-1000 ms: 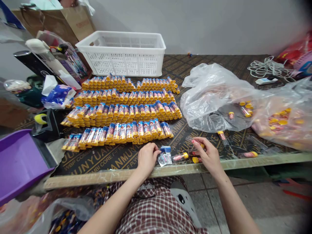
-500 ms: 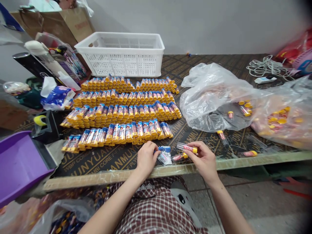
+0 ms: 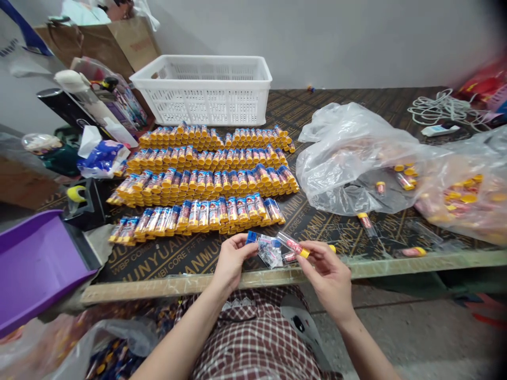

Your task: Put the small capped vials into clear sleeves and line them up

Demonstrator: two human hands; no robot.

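My left hand (image 3: pixel 232 258) pinches a flat clear printed plastic sleeve by its blue end (image 3: pixel 251 237), held over a small pile of similar sleeves (image 3: pixel 271 254) near the table edge. My right hand (image 3: pixel 327 266) grips a clear tube with a yellow cap and pink-red contents (image 3: pixel 293 245). The tube slants, its clear end pointing up and left toward the sleeve; I cannot tell whether the two touch. Partly hidden behind my right fingers lies another tube (image 3: pixel 290 257), and a yellow cap (image 3: pixel 332 248) shows beyond them.
Stacked rows of blue-and-yellow wrapped tubes (image 3: pixel 209 182) fill the left middle, before a white basket (image 3: pixel 206 97). Clear plastic bags with tubes (image 3: pixel 348 153) lie right, with loose tubes (image 3: pixel 366 224) nearby. A purple dustpan (image 3: pixel 39 269) sits at left, white cable (image 3: pixel 439 111) far right.
My left hand has lifted a sleeve off the pile. The tube in my right hand has moved left and tipped its clear end toward the sleeve. The view has shifted slightly.
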